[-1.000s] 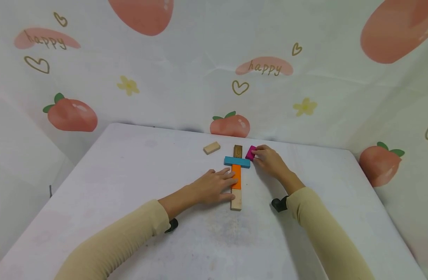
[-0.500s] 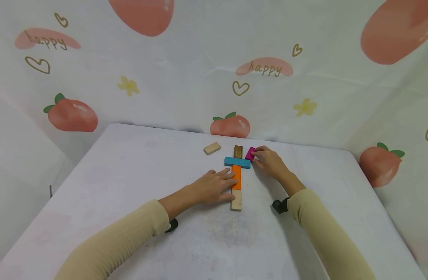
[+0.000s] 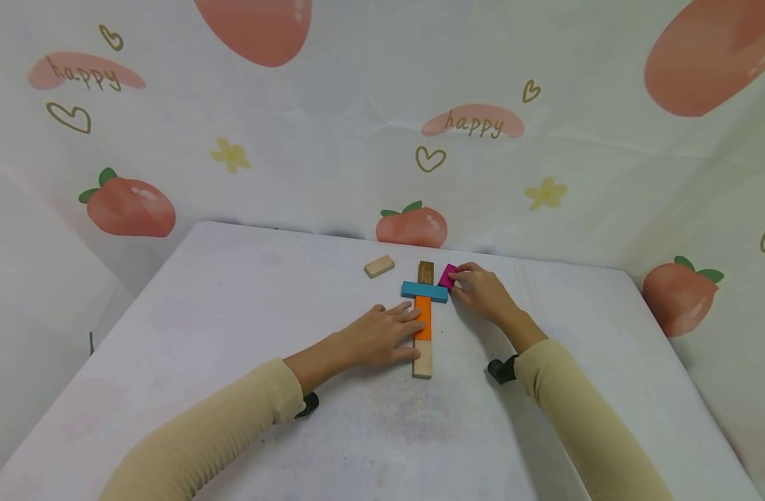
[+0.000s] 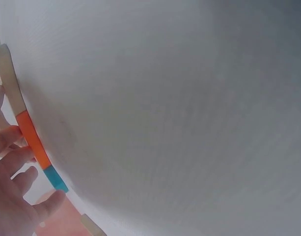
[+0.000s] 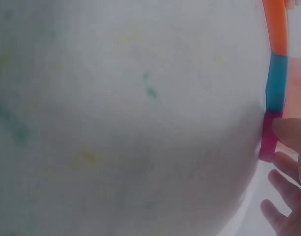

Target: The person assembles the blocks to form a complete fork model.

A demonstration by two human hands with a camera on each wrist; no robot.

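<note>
Blocks lie in a line on the white table: a plain wooden block point(image 3: 423, 367) nearest, then an orange block point(image 3: 427, 314), a blue block point(image 3: 424, 292) set crosswise, and a brown block point(image 3: 425, 272) beyond. My left hand point(image 3: 377, 337) comes from the left, its spread fingers resting on the orange block and its thumb at the plain one. My right hand point(image 3: 485, 292) pinches a magenta block point(image 3: 446, 277), which sits slanted by the blue block's right end. In the right wrist view, the thumb is against the magenta block point(image 5: 269, 140), and the other fingers are partly visible.
A loose plain wooden block point(image 3: 379, 266) lies left of the brown block, near the table's back edge. Behind the table point(image 3: 232, 313) hangs a white cloth point(image 3: 332, 104) printed with peaches and flowers. A black wrist device point(image 3: 502, 369) shows below the right cuff.
</note>
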